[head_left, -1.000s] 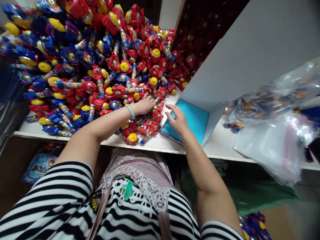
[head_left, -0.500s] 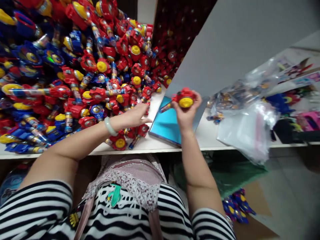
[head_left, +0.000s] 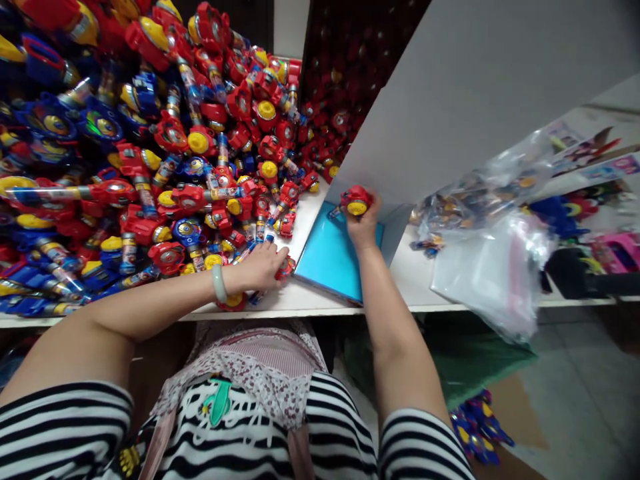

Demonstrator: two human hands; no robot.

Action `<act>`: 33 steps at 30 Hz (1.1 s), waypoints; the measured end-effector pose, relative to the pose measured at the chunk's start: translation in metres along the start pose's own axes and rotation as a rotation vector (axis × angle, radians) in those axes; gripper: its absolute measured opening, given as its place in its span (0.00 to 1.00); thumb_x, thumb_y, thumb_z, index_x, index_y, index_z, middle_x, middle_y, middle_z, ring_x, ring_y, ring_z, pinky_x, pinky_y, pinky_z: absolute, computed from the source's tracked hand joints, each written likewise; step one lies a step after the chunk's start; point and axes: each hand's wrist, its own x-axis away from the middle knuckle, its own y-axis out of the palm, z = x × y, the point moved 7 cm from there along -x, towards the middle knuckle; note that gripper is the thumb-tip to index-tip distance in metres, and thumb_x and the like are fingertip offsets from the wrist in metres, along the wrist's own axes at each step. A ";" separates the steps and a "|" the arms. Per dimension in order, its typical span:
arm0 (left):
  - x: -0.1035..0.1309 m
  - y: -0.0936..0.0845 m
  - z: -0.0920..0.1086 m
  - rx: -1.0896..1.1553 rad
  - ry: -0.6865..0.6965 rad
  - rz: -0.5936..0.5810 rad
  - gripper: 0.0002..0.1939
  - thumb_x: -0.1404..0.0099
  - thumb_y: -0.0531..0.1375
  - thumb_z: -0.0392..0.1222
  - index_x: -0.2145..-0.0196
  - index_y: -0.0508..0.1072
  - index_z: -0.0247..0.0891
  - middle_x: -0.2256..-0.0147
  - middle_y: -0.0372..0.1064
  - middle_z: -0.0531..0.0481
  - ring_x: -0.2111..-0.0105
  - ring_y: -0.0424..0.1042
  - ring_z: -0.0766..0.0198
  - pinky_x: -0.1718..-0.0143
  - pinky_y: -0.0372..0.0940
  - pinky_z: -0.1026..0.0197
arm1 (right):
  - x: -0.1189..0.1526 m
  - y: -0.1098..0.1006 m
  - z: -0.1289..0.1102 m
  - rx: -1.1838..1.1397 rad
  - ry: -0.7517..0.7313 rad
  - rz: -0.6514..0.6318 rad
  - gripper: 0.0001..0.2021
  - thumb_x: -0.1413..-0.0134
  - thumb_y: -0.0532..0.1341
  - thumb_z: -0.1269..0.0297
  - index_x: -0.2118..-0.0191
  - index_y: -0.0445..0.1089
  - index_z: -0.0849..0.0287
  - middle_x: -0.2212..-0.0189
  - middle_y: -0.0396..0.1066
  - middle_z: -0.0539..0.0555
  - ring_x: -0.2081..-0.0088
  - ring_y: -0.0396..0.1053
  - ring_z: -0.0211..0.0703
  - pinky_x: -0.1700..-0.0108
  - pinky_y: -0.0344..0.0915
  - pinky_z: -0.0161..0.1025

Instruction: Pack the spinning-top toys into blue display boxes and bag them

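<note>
My right hand (head_left: 363, 223) is closed round a red toy (head_left: 357, 200) with a yellow dome and a clear tube filled with small coloured pieces. It holds this toy above a flat bright-blue panel (head_left: 327, 257) with a thin dark edge. At the near right edge of the toy pile, my left hand (head_left: 263, 268) has its fingers curled over another red toy (head_left: 285, 265); the fingertips are partly hidden. A jade-coloured bangle (head_left: 219, 283) sits on the left wrist.
A large heap of red and blue toys (head_left: 190, 140) covers the table's left side. A tall grey board (head_left: 450, 100) slants up behind the panel. Clear plastic bags (head_left: 480, 263) lie to the right. Blue toys (head_left: 480, 427) lie below, near a green sheet (head_left: 470, 360).
My left hand has moved down and closed over a red toy at the pile's edge. My right hand has carried its toy slightly left, over the panel's far part.
</note>
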 end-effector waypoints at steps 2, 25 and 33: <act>0.001 -0.011 -0.010 0.256 -0.012 0.059 0.33 0.43 0.63 0.43 0.42 0.62 0.30 0.51 0.67 0.32 0.51 0.69 0.45 0.50 0.65 0.48 | 0.001 0.002 0.006 0.015 0.054 -0.006 0.33 0.50 0.66 0.57 0.40 0.55 0.54 0.45 0.65 0.62 0.46 0.70 0.50 0.39 0.65 0.53; -0.049 -0.085 -0.055 0.322 -0.045 0.424 0.18 0.35 0.58 0.36 0.48 0.68 0.32 0.53 0.69 0.38 0.52 0.70 0.54 0.50 0.66 0.52 | 0.044 -0.037 -0.089 -0.067 0.007 0.165 0.36 0.44 0.64 0.46 0.35 0.50 0.48 0.43 0.60 0.59 0.44 0.69 0.52 0.42 0.69 0.55; -0.086 -0.032 -0.045 -0.205 0.171 0.052 0.26 0.38 0.52 0.26 0.43 0.71 0.33 0.35 0.54 0.33 0.42 0.62 0.44 0.49 0.66 0.48 | 0.065 -0.013 -0.051 0.071 -0.122 0.019 0.23 0.43 0.61 0.52 0.44 0.59 0.48 0.50 0.67 0.56 0.49 0.71 0.49 0.46 0.70 0.52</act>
